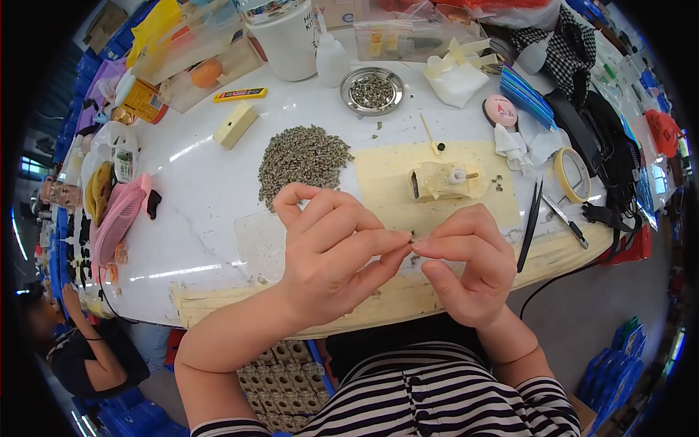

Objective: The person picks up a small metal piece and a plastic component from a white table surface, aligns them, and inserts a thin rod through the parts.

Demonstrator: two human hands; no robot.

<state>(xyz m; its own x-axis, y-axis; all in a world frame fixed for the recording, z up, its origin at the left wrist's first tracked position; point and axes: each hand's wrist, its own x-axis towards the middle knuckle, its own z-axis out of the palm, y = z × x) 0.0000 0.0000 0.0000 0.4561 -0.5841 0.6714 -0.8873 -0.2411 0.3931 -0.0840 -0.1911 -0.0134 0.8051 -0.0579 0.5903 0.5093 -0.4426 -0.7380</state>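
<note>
Over the table's near edge my two hands meet at the fingertips. A tiny greyish metal part sits where they come together. My left hand pinches it between thumb and index finger. The curled fingers of my right hand touch it from the other side; whatever else they hold is too small to make out. Beyond my left hand lies a heap of small metal parts. A tape-wrapped block with a white knob and a small rod stands beyond my right hand, on a sheet of yellowish tape.
A round metal dish of small parts stands farther back. Black tweezers, a knife and a tape roll lie at right. A cream block and pink mesh pouch are at left. Another person sits lower left.
</note>
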